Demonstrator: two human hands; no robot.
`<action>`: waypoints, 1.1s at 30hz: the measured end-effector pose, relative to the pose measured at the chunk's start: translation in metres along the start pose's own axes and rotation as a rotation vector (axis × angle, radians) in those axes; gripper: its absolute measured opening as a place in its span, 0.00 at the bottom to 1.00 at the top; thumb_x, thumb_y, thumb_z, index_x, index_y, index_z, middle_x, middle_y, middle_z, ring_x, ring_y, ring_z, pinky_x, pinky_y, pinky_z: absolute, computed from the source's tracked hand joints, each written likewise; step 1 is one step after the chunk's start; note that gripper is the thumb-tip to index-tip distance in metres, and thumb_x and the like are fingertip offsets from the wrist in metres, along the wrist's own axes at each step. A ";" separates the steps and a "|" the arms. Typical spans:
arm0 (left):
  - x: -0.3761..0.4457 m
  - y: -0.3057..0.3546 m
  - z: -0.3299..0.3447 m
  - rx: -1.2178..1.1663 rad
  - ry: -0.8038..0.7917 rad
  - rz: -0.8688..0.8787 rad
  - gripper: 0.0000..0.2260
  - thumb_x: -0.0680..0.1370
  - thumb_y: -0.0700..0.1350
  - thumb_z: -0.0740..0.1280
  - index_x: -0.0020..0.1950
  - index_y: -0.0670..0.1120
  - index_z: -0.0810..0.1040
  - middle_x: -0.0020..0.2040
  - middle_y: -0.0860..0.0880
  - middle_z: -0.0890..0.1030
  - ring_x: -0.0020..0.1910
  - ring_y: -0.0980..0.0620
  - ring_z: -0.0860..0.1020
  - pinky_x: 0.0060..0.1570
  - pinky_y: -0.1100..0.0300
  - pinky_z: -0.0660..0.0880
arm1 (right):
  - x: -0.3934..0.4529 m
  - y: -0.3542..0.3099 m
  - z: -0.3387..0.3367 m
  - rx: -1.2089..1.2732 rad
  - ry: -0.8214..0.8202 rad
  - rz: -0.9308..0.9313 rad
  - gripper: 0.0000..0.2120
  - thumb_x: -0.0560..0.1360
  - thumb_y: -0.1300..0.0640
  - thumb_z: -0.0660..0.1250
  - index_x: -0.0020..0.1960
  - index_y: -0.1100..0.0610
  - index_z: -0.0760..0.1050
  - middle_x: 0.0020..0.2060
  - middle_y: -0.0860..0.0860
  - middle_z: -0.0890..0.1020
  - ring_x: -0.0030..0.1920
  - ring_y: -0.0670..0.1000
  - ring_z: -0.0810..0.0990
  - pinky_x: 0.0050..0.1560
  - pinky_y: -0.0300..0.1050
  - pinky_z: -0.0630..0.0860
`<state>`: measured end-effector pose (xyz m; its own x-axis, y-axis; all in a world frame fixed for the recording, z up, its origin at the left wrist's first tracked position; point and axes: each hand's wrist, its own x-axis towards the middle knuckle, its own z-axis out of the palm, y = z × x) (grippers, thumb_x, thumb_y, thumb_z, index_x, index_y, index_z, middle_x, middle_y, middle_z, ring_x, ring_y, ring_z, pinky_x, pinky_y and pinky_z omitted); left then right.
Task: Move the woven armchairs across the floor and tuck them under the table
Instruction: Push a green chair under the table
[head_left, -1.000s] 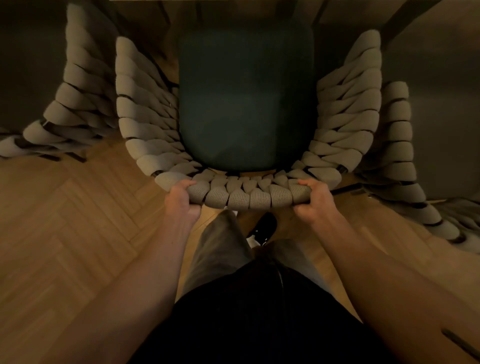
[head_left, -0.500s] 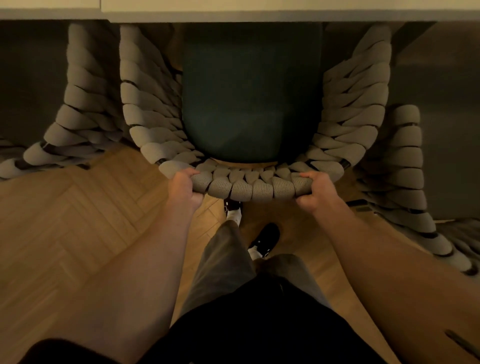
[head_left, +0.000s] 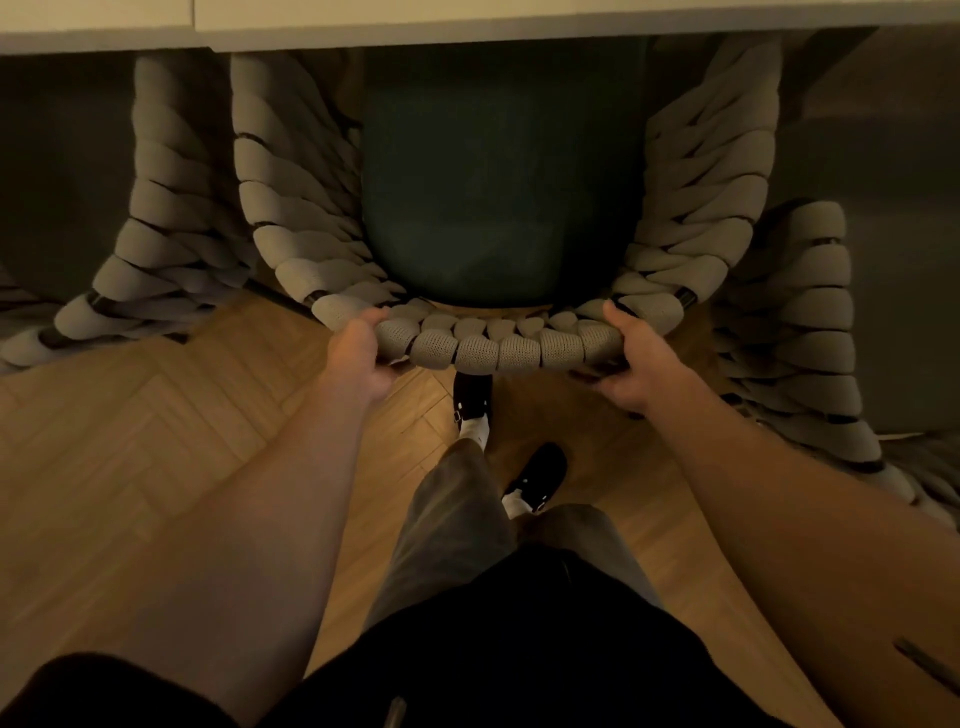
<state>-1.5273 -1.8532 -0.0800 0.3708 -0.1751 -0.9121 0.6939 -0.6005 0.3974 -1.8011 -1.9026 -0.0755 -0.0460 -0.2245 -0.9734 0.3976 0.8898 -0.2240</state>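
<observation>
Pushing the grey woven-rope armchair with the dark green seat cushion (head_left: 498, 208) home is the step in hand, and it looks nearly done: the front of the seat already lies beneath the pale edge of the counter (head_left: 519, 23), while the curved backrest rim lies on the near side of that edge, out over the floor. The left hand (head_left: 363, 358) grips the left end of that rim, fingers curled under it and thumb on top; the right hand (head_left: 631, 364) holds the right end the same way, thumb raised over the rope.

To finish well, I would judge that both hands should push evenly, keeping the chair square to the counter edge so neither armrest swings sideways. A low, steady shove along the herringbone wooden floor (head_left: 156, 415) suits better than lifting.

Room at the sides is tight. A second woven armchair on the left (head_left: 156, 249) sits just beside this chair's left arm, and a third woven armchair on the right (head_left: 810, 332) stands close to its right arm; both look already tucked. Any skew could rub rope against rope. The black shoe (head_left: 471, 395) under the backrest is near the chair's rear, so the step forward needs care.
</observation>
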 end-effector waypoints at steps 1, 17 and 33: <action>-0.003 -0.002 -0.005 0.149 0.085 0.111 0.26 0.77 0.46 0.73 0.72 0.45 0.68 0.61 0.44 0.77 0.59 0.42 0.79 0.57 0.42 0.79 | -0.007 0.001 -0.007 -0.141 0.009 -0.035 0.24 0.76 0.47 0.73 0.67 0.55 0.71 0.60 0.57 0.79 0.60 0.61 0.80 0.63 0.67 0.75; -0.031 -0.015 -0.006 2.066 -0.154 0.991 0.22 0.82 0.60 0.60 0.76 0.58 0.66 0.71 0.50 0.74 0.72 0.38 0.66 0.71 0.24 0.47 | -0.025 0.025 -0.003 -1.965 -0.045 -0.997 0.23 0.84 0.49 0.58 0.78 0.50 0.63 0.77 0.52 0.68 0.80 0.56 0.57 0.78 0.68 0.45; -0.050 -0.019 -0.010 1.744 -0.244 1.242 0.11 0.80 0.47 0.66 0.59 0.45 0.81 0.55 0.45 0.82 0.57 0.45 0.78 0.62 0.47 0.73 | -0.064 0.038 -0.028 -1.571 0.031 -0.973 0.18 0.82 0.53 0.63 0.71 0.52 0.72 0.69 0.51 0.75 0.70 0.53 0.72 0.64 0.49 0.72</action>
<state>-1.5527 -1.8256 -0.0408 -0.0975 -0.9232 -0.3716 -0.9541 -0.0195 0.2989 -1.8086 -1.8437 -0.0234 0.2695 -0.8321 -0.4848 -0.8906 -0.0238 -0.4542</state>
